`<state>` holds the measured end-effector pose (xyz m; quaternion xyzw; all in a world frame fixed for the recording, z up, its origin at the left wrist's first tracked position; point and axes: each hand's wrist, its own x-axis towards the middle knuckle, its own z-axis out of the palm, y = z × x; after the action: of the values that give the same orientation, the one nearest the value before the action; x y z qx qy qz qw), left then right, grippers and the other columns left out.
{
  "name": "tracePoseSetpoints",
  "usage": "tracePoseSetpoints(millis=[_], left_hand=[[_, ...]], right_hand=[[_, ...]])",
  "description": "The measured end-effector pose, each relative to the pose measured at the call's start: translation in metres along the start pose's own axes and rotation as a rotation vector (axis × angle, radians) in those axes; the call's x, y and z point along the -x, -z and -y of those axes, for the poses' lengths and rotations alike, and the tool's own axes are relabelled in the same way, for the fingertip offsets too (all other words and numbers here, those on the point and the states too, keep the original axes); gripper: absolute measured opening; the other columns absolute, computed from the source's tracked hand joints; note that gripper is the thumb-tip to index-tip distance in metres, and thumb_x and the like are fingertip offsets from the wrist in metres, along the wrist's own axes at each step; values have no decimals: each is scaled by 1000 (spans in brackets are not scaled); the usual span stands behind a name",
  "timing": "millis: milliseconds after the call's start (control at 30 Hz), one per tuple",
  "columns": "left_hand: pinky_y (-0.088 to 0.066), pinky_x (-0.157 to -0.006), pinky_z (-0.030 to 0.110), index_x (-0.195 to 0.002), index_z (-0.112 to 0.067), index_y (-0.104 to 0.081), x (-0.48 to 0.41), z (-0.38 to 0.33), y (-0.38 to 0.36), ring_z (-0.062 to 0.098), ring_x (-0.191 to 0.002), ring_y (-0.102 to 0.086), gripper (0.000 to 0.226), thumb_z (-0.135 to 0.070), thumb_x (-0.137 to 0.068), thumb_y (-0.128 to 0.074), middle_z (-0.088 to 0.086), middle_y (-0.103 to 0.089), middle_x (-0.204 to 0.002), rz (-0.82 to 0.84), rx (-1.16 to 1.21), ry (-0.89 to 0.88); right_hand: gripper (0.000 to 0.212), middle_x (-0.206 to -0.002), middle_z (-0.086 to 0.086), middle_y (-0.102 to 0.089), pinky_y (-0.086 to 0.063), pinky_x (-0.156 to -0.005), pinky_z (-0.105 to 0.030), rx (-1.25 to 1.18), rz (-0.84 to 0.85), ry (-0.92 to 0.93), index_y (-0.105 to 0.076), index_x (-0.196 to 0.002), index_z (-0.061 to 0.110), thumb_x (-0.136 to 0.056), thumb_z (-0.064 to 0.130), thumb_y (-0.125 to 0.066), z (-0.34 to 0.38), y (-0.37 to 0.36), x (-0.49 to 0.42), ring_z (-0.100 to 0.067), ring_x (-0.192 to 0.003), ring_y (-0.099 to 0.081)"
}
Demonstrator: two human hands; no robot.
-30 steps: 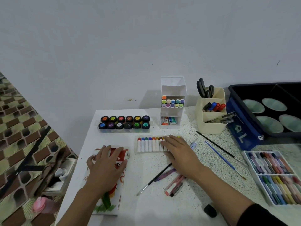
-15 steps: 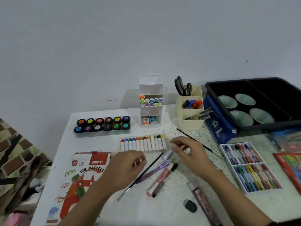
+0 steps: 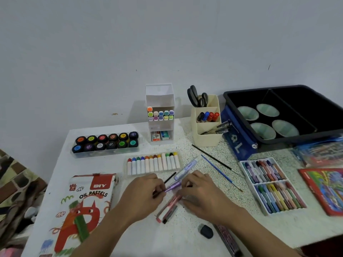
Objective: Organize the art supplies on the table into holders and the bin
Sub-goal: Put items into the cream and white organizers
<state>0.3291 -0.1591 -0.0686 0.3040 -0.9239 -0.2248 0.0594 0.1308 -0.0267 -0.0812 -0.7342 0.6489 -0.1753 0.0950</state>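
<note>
My left hand pinches the near end of the purple pen, which lies between my two hands, and a thin black brush runs under its fingers. My right hand curls over the pen's other end and the pink pens beside its thumb; I cannot tell whether it grips any of them. The cream holder and the black bin stand well beyond my right hand.

Your table is white with black speckles. You have a glittery purple pen, a cream holder, a black bin, and a white oil pastels box printed with an orange cat.
</note>
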Motion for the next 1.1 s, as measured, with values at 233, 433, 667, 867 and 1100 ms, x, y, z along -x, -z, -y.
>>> tracePoseSetpoints(millis=[233,433,667,867,1100], left_hand=[[-50,-64,18,-96,-32,-66,-1,0,29,9,-73,-58,3,-30,-94,-66,-18,-64,-89,-93,250,107],[-48,-62,15,-92,-38,-60,-3,4,27,3,-69,-60,10,-33,-92,-69,-17,-66,-85,-136,194,223],[-50,-60,18,-95,-36,-59,2,6,11,4,-65,-59,17,-24,-92,-70,-15,-63,-79,-237,161,296],[-40,-60,14,-105,-35,-58,-7,-5,10,2,-71,-54,11,-31,-95,-62,-15,-59,-97,-275,34,267],[-46,-78,28,-113,-28,-68,-38,-42,-14,11,-88,-56,22,-39,-95,-59,-9,-57,-102,-238,-93,-34]], right_hand=[[21,-120,19,-60,-40,-78,-30,39,24,46,-68,-112,33,-96,28,-56,-5,4,-7,-4,-108,-48],[21,-114,11,-61,-31,-80,-32,67,75,108,-65,-118,27,-101,23,-54,-5,12,-20,-10,-106,-47],[18,-110,10,-55,-47,-84,-33,-54,59,98,-69,-113,24,-98,19,-60,-20,20,-20,-9,-100,-52],[8,-97,18,-59,-52,-67,-28,-393,-109,-183,-59,-106,28,-101,22,-56,-31,32,-13,-7,-81,-58],[30,-92,3,-73,-47,-51,-27,-762,-275,-449,-44,-111,29,-97,11,-63,-35,44,-16,-25,-69,-68]])
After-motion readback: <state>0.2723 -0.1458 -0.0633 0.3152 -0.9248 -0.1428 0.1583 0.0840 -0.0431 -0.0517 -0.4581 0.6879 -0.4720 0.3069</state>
